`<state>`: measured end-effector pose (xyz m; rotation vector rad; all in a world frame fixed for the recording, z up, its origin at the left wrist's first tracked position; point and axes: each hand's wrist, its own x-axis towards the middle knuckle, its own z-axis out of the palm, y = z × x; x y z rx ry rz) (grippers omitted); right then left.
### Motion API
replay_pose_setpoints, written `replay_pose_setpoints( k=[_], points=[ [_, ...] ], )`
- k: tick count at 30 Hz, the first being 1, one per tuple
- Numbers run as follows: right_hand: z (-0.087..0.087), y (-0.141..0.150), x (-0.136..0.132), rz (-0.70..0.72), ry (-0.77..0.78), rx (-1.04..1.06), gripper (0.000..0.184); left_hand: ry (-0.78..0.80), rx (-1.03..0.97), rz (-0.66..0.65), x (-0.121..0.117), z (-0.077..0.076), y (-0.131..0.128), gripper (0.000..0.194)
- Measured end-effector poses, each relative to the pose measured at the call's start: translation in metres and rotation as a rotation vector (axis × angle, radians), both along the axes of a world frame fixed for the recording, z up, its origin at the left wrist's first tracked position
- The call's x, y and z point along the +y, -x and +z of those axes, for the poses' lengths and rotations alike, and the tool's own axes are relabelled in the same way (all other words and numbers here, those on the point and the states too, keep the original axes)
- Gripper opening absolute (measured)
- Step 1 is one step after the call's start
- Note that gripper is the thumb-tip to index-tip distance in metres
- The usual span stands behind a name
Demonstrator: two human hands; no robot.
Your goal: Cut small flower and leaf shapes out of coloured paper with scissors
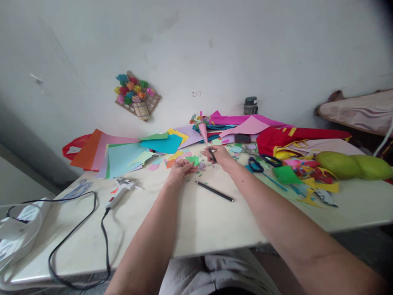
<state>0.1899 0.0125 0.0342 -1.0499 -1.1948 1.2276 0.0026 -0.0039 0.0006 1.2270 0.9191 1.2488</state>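
My left hand point(181, 169) is closed in a pinch at a small piece of green paper point(193, 159), low over the paper scraps on the table. To its right, my right hand point(220, 157) is wrapped round small black-handled scissors point(212, 155), whose blades are hard to make out. Both hands are close together but apart. A black pen point(215, 191) lies on the table just in front of them. Behind the right hand stands a pink paper cone point(203, 132) with small coloured paper flowers point(196, 120) around its top.
Coloured paper sheets point(123, 157) lie at the back left. A white glue gun point(119, 194) and its black cord are on the left, near a power strip point(24, 221). Larger scissors point(270, 159), cloth scraps point(310, 168) and green fruit-like objects point(337, 164) lie right.
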Motion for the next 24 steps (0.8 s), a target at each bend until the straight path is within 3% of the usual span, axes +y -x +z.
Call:
replay_pose_setpoints(
  k=[5, 11, 15, 19, 21, 24],
  points=[
    [-0.005, 0.006, -0.003, 0.139, -0.013, 0.033, 0.036, 0.012, 0.027, -0.012, 0.002, -0.002, 0.001, 0.041],
    [-0.001, 0.01, -0.007, 0.102, -0.032, -0.005, 0.03, 0.025, 0.045, -0.043, 0.002, -0.002, 0.0, 0.038],
    [0.002, 0.001, 0.0, -0.055, -0.072, 0.024, 0.031, 0.016, -0.011, 0.04, -0.001, 0.003, 0.0, 0.04],
    [0.002, -0.015, 0.015, -0.284, -0.087, 0.021, 0.028, -0.007, -0.088, 0.291, 0.0, 0.008, 0.004, 0.042],
    [-0.001, -0.025, 0.024, -0.366, -0.082, -0.078, 0.027, -0.016, -0.1, 0.404, 0.001, 0.009, 0.006, 0.04],
    [-0.009, -0.037, 0.036, -0.464, -0.126, -0.396, 0.028, -0.031, -0.084, 0.466, 0.002, 0.008, 0.007, 0.036]
  ],
)
